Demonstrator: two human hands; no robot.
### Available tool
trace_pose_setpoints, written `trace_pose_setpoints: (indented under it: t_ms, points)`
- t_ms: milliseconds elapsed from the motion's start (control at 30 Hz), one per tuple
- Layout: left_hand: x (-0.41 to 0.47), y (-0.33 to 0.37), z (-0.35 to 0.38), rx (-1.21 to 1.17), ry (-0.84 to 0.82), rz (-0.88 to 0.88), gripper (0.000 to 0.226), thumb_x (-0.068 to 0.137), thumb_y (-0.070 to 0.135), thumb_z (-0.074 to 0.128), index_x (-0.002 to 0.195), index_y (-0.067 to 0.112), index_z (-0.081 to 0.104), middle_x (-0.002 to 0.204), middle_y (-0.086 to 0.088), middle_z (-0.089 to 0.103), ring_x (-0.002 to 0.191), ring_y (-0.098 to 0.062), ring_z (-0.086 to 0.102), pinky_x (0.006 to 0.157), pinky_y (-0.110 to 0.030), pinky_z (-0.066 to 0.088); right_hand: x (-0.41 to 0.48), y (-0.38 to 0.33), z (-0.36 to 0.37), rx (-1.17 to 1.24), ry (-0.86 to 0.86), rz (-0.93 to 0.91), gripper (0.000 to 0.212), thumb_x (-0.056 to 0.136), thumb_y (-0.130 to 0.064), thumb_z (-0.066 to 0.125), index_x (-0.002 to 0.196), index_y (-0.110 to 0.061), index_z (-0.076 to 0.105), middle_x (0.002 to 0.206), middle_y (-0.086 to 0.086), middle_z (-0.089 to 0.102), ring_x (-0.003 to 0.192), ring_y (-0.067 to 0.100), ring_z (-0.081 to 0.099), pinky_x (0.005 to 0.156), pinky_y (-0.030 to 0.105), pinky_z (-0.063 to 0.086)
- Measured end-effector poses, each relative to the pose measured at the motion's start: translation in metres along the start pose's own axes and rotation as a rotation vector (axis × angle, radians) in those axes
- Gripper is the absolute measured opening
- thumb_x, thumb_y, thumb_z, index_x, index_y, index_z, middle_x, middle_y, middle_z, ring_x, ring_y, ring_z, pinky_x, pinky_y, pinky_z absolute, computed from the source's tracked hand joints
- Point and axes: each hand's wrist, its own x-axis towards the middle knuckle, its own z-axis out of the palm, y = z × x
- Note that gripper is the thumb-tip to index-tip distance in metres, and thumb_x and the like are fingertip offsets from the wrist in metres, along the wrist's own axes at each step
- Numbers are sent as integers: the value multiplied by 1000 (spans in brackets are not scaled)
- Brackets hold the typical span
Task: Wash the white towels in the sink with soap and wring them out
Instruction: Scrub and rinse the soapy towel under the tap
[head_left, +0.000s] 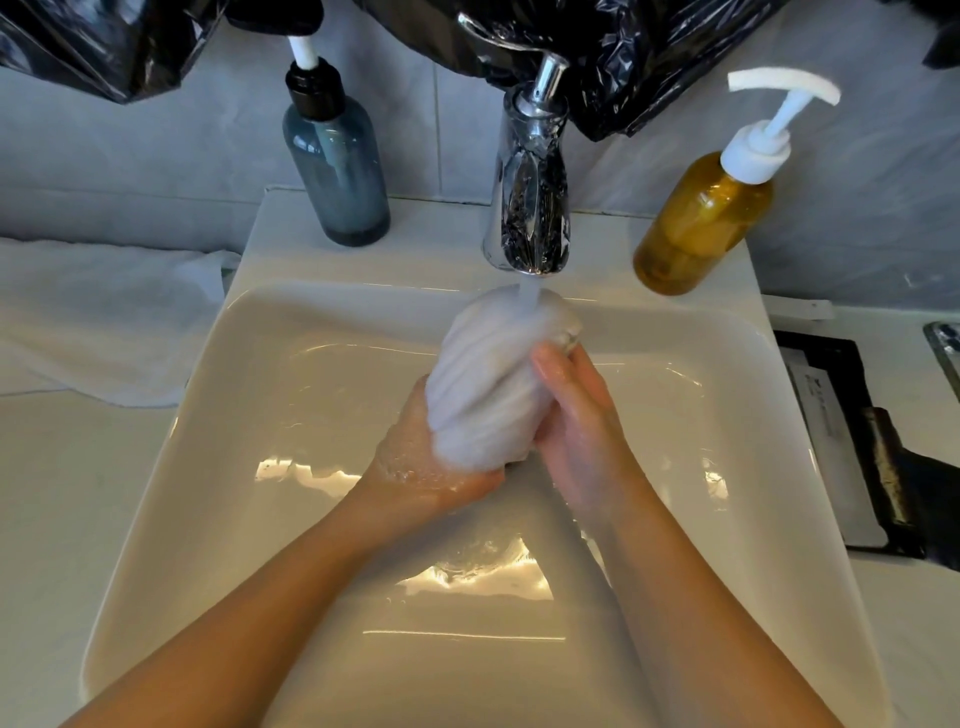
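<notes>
Where the worktop (52, 493) meets the wall at far left, a second towel (104, 322) lies flat and rumpled, cut off by the frame edge. Beside it a blue pump bottle (337, 171) stands on the sink (156, 519) ledge, its spout lost under black plastic sheeting (649, 52).

Over the basin, the left hand (431, 462), foamy with suds, grips the lower end of the white towel (488, 384). This towel is bunched into a thick roll with twisted ridges running along it. Its long axis runs from the near left up to the far right, and its top end points at the tap (530, 208), right under the water stream (527, 293). It looks wet and slightly blurred.

The right hand (576, 415) clasps the roll's right flank, fingers laid along it and the thumb hidden behind the cloth. Both hands are close together, clamped on the same roll.

Further right an amber pump bottle (701, 223) stands on the ledge. A dark flat object (857, 441) on the worktop is hard to identify.
</notes>
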Motion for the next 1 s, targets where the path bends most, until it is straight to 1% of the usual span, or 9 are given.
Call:
trace_pose_setpoints:
  t_ms: [233, 333, 400, 533, 600, 667, 800, 867, 1000]
  points:
    - [11, -3, 4, 103, 99, 21, 14, 61, 29, 55, 62, 31, 41, 48, 23, 47, 44, -2, 37, 41, -10, 28, 0, 1, 3, 38, -19, -44, 62, 83, -37, 66, 135, -9, 49, 126, 5, 67, 122, 17, 61, 93, 25, 50]
    - [6, -18, 1, 46, 201, -29, 43, 57, 41, 68, 96, 25, 59, 64, 22, 59, 57, 3, 59, 44, -9, 36, 3, 6, 2, 30, 39, -47, 48, 94, -28, 64, 133, -6, 49, 122, 4, 67, 117, 14, 63, 91, 26, 51]
    - [0, -28, -2, 41, 248, 33, 63, 65, 39, 77, 120, 33, 49, 91, 21, 67, 82, -1, 68, 56, -14, 48, 6, 8, 2, 27, 64, -28, 49, 92, -26, 53, 135, -3, 50, 127, 9, 66, 120, 17, 62, 96, 28, 50]
    - [-5, -19, 1, 259, 323, 162, 59, 75, 30, 78, 119, 42, 40, 108, 23, 61, 96, 9, 61, 78, -11, 48, 6, 14, 6, 119, 110, -21, 97, 76, -53, 79, 145, 1, 36, 140, 20, 55, 130, 26, 55, 108, 35, 46]
    - [0, -15, 3, 313, 274, 134, 61, 72, 40, 70, 128, 31, 47, 114, 13, 62, 99, -5, 64, 81, -28, 53, 4, 15, 9, 85, 161, -25, 110, 62, -59, 86, 143, -1, 39, 135, 20, 59, 126, 29, 59, 102, 37, 51]
    - [6, -20, 3, 283, 170, 181, 70, 71, 41, 69, 135, 21, 48, 121, 7, 62, 107, -14, 64, 86, -39, 54, 2, 15, 6, 96, 210, -11, 93, 67, -49, 87, 135, 2, 50, 126, 20, 65, 118, 30, 64, 94, 36, 55]
    - [3, -25, 0, 213, 86, 245, 94, 64, 43, 80, 144, 35, 31, 134, 6, 54, 117, -4, 56, 96, -12, 43, 3, 11, -2, 174, 202, 36, 47, 80, -26, 67, 118, 1, 64, 108, 14, 73, 105, 23, 70, 80, 26, 56]
    - [0, -16, -5, 129, 68, 233, 101, 59, 53, 78, 141, 48, 20, 128, 17, 56, 112, 5, 56, 91, -4, 40, 3, 9, -2, 196, 162, 43, 65, 76, -30, 73, 128, 5, 58, 120, 22, 67, 112, 29, 66, 84, 31, 57]
    - [2, -16, -19, -55, -47, 249, 106, 60, 44, 82, 146, 40, 21, 116, 24, 63, 110, -1, 63, 90, -15, 49, 7, 6, -5, 249, 84, -8, 101, 65, -42, 87, 139, 11, 44, 129, 27, 57, 123, 34, 57, 99, 38, 51]
